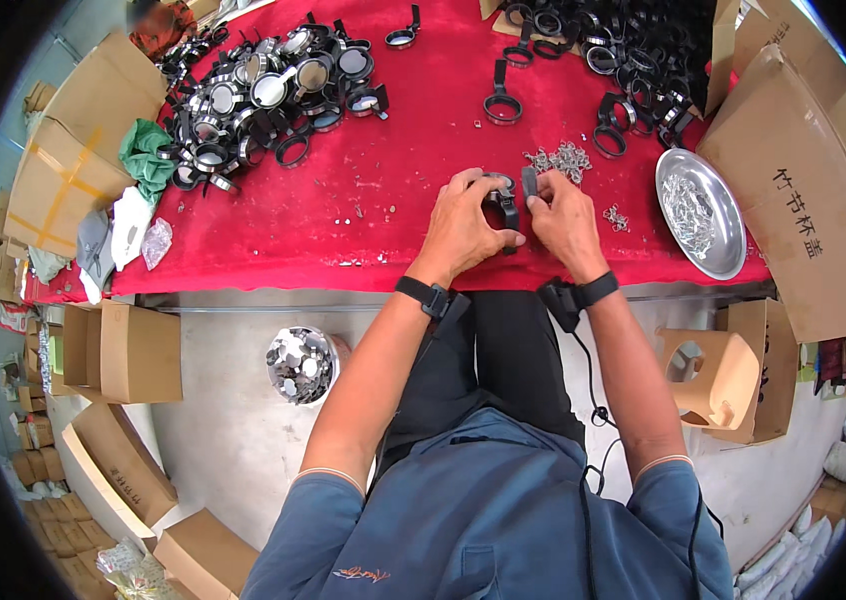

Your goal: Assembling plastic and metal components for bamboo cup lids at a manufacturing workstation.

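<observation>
Above the near part of the red table, my left hand [458, 230] is closed around a black ring-shaped lid [510, 214], thumb and fingers on its rim. Close beside it, my right hand [565, 220] pinches a short dark grey flat piece [530, 184], which stands upright between the fingers. A loose heap of small metal clips [565, 158] lies just beyond my right hand, with a smaller group [616, 217] to its right. Farther off on the cloth rests another black ring with a stem [501, 72].
The red cloth [343, 200] carries a big pile of black ringed lids [263, 90] at left and black rings [643, 60] at far right. An oval metal bowl [729, 225] of clips stands by a cardboard box [793, 190]. A bucket of flat pieces [303, 365] sits on the floor.
</observation>
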{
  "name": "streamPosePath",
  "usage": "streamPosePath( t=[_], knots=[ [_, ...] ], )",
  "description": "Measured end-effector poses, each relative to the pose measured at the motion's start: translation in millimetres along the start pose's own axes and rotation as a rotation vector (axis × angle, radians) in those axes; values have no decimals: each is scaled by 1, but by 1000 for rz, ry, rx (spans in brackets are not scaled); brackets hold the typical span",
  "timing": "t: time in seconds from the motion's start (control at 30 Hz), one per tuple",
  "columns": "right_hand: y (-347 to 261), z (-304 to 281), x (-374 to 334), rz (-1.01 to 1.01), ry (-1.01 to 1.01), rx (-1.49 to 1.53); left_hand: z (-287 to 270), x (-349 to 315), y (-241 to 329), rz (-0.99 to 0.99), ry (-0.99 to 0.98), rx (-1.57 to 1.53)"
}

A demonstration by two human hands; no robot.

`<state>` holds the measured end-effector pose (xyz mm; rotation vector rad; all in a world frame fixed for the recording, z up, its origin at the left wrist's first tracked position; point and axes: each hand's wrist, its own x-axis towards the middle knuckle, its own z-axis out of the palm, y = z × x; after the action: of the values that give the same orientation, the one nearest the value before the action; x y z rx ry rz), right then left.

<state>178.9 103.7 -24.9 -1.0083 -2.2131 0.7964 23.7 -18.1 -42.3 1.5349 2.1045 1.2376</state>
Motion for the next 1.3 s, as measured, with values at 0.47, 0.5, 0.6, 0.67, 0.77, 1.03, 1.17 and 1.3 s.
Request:
streamPosePath(
  t=[0.47, 0.5, 0.6, 0.67, 0.77, 1.03, 1.17, 1.3],
  knots=[
    [-39, 11, 2, -11, -75, -279, 29, -3, -7, 47, 262, -14],
    [-31, 18, 3, -67, 10, -199, 30, 0, -10, 85, 285, -16],
    [-21, 21, 7, -80, 15, -159, 29, 5, -11, 126, 301, -12],
    [-16, 24, 7, -155, 31, -171, 27, 8, -9, 120, 292, -11],
    [-19, 23, -6, -152, 37, -86, 28, 4, -10, 79, 280, -17],
    [3, 19, -13, -233, 108, 142, 18, 3, 1, 70, 197, 4],
    [-4, -4, -27, -233, 114, 154, 10, -1, 2, -14, 131, -34],
    [19, -20, -19, -142, 232, 186, -2, -5, -20, -10, 26, -429]
  ],
)
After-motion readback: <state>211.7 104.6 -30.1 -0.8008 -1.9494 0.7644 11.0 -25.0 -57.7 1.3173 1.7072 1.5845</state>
